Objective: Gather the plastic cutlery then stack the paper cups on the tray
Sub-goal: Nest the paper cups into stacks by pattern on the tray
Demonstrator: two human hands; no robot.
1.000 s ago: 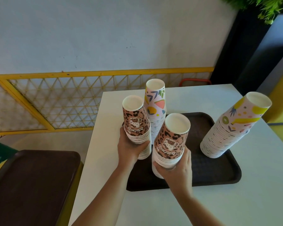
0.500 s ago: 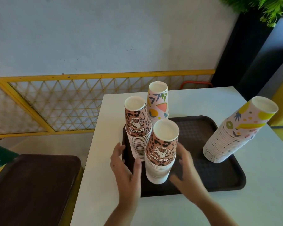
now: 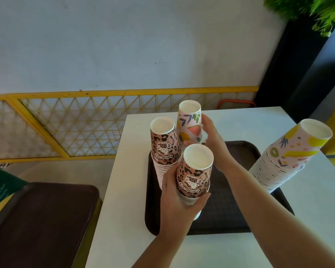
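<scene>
L hand (image 3: 179,205) is now wrapping round the near leopard stack (image 3: 194,176) on the tray (image 3: 230,219), near-left; 0.5 s ago it was hovering open. R hand (image 3: 214,146) is now reaching far, fingers curling onto the fruit stack (image 3: 190,120) w/ thumb under. Far leopard stack (image 3: 163,144) & right stack (image 3: 290,157) are sitting unchanged.

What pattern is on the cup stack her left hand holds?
Pink-brown leopard spots with a cartoon cat, on the near cup stack held by the left hand; head view.

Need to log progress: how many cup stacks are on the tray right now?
4. Near leopard stack at the tray front, gripped by the left hand; second leopard stack at the back left; fruit-print stack behind, right hand around it; tall leaning stack on the right edge.
</scene>
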